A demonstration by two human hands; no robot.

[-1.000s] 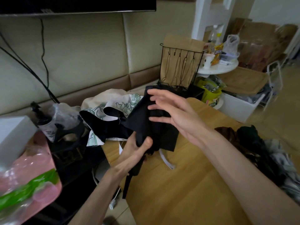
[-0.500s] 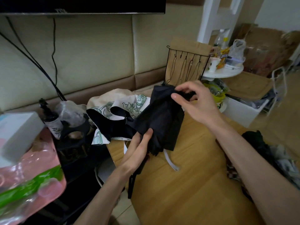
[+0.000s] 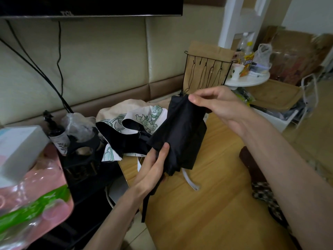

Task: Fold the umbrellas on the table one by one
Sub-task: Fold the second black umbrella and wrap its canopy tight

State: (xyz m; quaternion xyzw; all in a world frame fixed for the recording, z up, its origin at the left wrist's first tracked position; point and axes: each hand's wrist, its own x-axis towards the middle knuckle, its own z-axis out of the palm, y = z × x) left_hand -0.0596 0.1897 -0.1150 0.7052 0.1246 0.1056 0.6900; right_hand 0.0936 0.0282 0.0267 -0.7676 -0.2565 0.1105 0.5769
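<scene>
Now the black umbrella is held above the bench, near its far corner. The left hand clamps its lower end; the fingers of the right hand pinch the top of the cloth. If that pinch slips, I think the gathered folds may spread open, or catch the printed umbrella just behind.

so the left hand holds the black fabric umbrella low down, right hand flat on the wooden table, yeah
No. In the head view the right hand pinches the top of the black fabric umbrella above the wooden table; the left hand holds it low down.
</scene>
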